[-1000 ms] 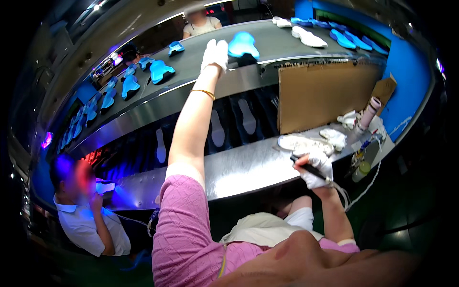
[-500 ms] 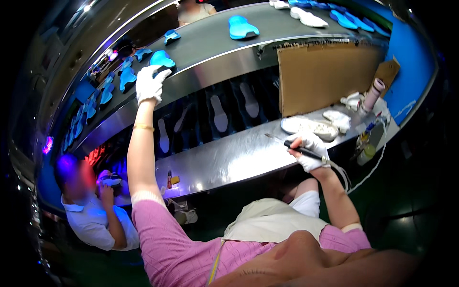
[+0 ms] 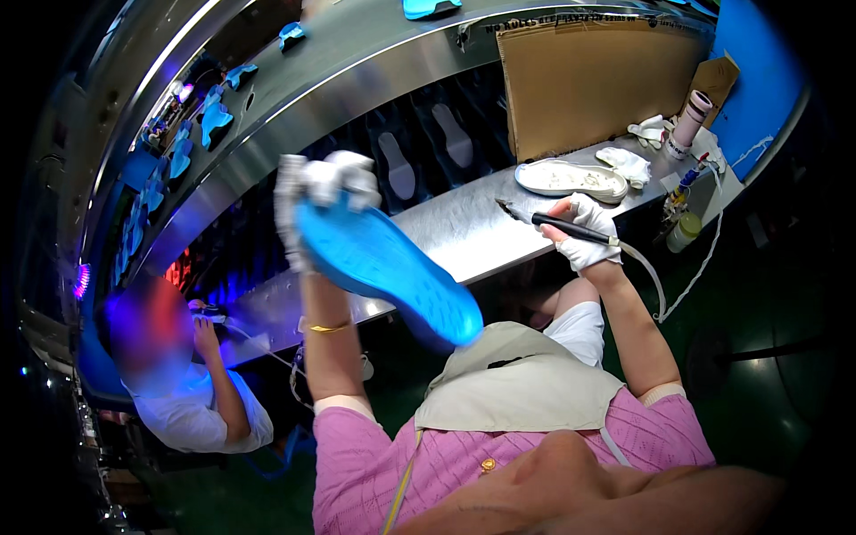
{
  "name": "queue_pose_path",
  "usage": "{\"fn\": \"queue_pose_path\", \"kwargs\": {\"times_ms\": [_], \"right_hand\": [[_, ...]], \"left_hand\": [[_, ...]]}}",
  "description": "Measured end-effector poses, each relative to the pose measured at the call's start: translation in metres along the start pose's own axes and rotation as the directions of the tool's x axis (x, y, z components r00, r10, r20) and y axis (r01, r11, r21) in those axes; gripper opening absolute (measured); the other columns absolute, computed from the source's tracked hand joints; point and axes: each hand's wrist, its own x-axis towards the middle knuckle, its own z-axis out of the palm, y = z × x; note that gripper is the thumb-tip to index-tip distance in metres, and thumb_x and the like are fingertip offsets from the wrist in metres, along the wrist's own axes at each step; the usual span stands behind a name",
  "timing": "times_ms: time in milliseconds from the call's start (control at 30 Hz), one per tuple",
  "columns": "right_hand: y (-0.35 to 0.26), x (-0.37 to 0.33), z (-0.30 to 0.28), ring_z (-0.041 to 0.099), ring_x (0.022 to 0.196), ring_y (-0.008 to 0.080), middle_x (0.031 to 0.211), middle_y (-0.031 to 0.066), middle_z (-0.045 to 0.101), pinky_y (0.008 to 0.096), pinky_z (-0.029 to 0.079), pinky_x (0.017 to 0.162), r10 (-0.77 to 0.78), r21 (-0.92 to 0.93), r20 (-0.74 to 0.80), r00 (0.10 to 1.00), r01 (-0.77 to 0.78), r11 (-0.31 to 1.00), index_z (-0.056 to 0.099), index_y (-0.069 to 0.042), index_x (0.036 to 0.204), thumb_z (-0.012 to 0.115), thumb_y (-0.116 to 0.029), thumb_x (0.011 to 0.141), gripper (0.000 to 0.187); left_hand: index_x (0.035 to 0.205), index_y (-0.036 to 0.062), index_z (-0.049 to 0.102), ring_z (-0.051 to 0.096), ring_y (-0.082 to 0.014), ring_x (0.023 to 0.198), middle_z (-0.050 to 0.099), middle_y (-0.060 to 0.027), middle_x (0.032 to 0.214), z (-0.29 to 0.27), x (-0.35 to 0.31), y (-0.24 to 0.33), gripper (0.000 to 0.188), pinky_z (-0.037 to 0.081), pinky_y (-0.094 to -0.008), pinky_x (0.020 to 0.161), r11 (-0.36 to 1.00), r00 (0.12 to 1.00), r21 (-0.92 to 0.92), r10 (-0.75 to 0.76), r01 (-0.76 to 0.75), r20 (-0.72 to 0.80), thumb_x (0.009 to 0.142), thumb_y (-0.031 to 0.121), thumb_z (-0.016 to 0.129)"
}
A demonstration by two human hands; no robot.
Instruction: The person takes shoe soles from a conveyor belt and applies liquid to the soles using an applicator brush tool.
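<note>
Sole point(image 3: 383, 259) clasped by left hand point(image 3: 330, 183).
Probably light, bendy; rim suits gripping. Right hand point(image 3: 588, 251) curled round tool point(image 3: 572, 228) by bench's point(image 3: 459, 236) near edge.

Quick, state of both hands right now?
Left hand: closed on a blue shoe sole.
Right hand: closed around a corded black-handled tool.
</note>
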Motion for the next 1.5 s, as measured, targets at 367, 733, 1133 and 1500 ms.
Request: {"fn": "queue_pose_path", "kwargs": {"times_ms": [367,733,1133,1500], "right_hand": [[-0.010,-0.009,0.017,0.059,0.074,0.0095,0.083,0.0034,0.063,0.0239,0.049,0.067,0.164,0.039,0.180,0.970,-0.173,0.984,0.058,-0.004,0.097,0.073,-0.005,0.081,0.022],[-0.004,0.010,0.060,0.062,0.079,0.0094,0.086,0.0050,0.065,0.0254,0.052,0.075,-0.030,0.074,0.070,0.997,0.025,0.997,0.058,-0.003,0.097,0.068,-0.001,0.085,0.016],[-0.005,-0.008,0.059,0.064,0.073,0.0146,0.085,0.0079,0.063,0.0267,0.052,0.070,-0.150,-0.033,0.182,0.972,0.159,0.987,0.059,-0.005,0.098,0.070,-0.001,0.076,0.025],[-0.003,-0.021,0.055,0.063,0.074,0.0170,0.081,0.0055,0.065,0.0281,0.050,0.068,-0.288,-0.116,0.381,0.879,0.354,0.928,0.064,-0.007,0.085,0.073,0.002,0.072,0.018]], "left_hand": [[0.143,0.0112,0.040,0.041,-0.0501,0.130,0.043,-0.0218,0.144,-0.023,-0.086,-0.160,0.094,0.034,-0.0663,0.106,0.798,0.876,-0.433,-0.480,0.420,-0.035,0.082,0.083,0.033],[0.139,0.0126,0.044,0.056,-0.0242,0.116,0.057,-0.0110,0.128,0.010,-0.069,-0.203,0.085,0.047,-0.0391,0.102,0.980,0.875,-0.182,-0.153,0.077,-0.459,0.085,0.078,0.039],[0.140,0.0077,0.042,0.055,-0.0290,0.119,0.053,-0.0152,0.133,-0.002,-0.068,-0.190,0.088,0.044,-0.0435,0.105,0.973,0.864,-0.097,-0.229,0.208,-0.448,0.085,0.077,0.041],[0.141,0.0035,0.042,0.056,-0.0374,0.118,0.052,-0.0218,0.135,-0.018,-0.064,-0.171,0.093,0.045,-0.0482,0.103,0.934,0.826,-0.190,-0.357,0.304,-0.437,0.085,0.079,0.038]]}}
